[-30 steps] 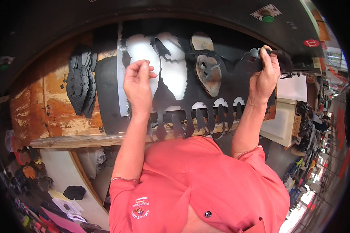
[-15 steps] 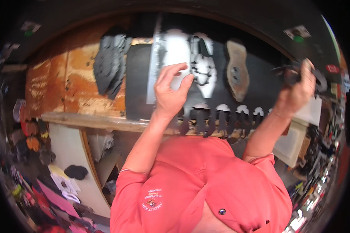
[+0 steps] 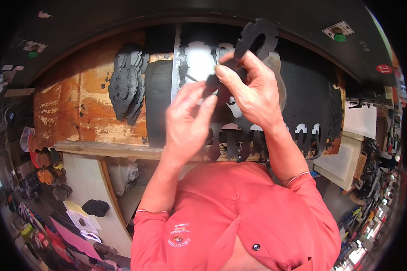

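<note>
My right hand (image 3: 253, 92) and left hand (image 3: 187, 122) pinch a black die-cut piece (image 3: 256, 39); looks light, floppy, so I'd grip its edge just above my fingertips.

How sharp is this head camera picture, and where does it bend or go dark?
Head view: both hands, left and right, and the flat black cut-out piece look sharp; the worn wooden bench edge curves from fisheye distortion; the corners are black vignette; small lights glare at the lower right.

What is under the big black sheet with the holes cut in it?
Under the black sheet lies a worn wooden workbench, and something white shows through the cut holes. The hands and the sheet itself cover the rest.
</note>
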`<state>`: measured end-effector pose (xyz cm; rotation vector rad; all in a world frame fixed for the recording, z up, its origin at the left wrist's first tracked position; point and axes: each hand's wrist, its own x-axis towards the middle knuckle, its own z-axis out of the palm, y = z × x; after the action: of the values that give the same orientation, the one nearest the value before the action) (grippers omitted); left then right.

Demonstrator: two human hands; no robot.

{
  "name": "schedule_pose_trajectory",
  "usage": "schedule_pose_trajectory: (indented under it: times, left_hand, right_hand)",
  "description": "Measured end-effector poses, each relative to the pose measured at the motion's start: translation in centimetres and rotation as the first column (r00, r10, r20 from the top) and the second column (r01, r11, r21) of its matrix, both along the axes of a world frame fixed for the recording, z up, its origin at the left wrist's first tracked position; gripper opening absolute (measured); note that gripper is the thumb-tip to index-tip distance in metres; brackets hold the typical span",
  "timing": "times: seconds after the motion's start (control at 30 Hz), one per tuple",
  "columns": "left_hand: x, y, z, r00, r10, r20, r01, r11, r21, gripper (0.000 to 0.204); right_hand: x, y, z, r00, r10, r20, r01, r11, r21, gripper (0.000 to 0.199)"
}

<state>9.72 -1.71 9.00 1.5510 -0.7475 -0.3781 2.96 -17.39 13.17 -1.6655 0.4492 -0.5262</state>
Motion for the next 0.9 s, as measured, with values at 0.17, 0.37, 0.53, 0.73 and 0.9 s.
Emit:
schedule_pose_trajectory:
  times: [0.17, 0.37, 0.53, 0.73, 0.9]
  left_hand:
    - [5.8, 3.7, -1.1, 0.907, 0.265, -0.327, -0.331, 0.929, -0.165, 0.023]
    - [11.6, 7.7, -4.9, 0.735, 0.595, -0.326, -0.587, 0.798, 0.134, 0.028]
    - [11.8, 9.2, -6.9, 0.704, 0.710, 0.001, -0.696, 0.690, 0.198, 0.034]
    - [13.7, 11.4, -8.8, 0.631, 0.762, 0.144, -0.769, 0.592, 0.241, 0.028]
    - [13.3, 12.3, -8.8, 0.745, 0.659, 0.109, -0.650, 0.677, 0.345, 0.049]
  right_hand:
    - [1.9, -0.1, 0.5, 0.963, 0.212, -0.168, -0.269, 0.807, -0.526, 0.044]
    - [-0.8, -1.1, -3.6, 0.944, 0.103, -0.315, -0.235, 0.878, -0.417, 0.034]
    - [-5.2, -4.2, -6.1, 0.956, -0.258, -0.139, 0.152, 0.841, -0.520, 0.024]
    - [-10.1, -6.6, -8.2, 0.856, -0.470, -0.216, 0.145, 0.619, -0.772, 0.059]
    - [-11.3, -6.1, -9.8, 0.890, -0.405, -0.208, 0.122, 0.653, -0.748, 0.078]
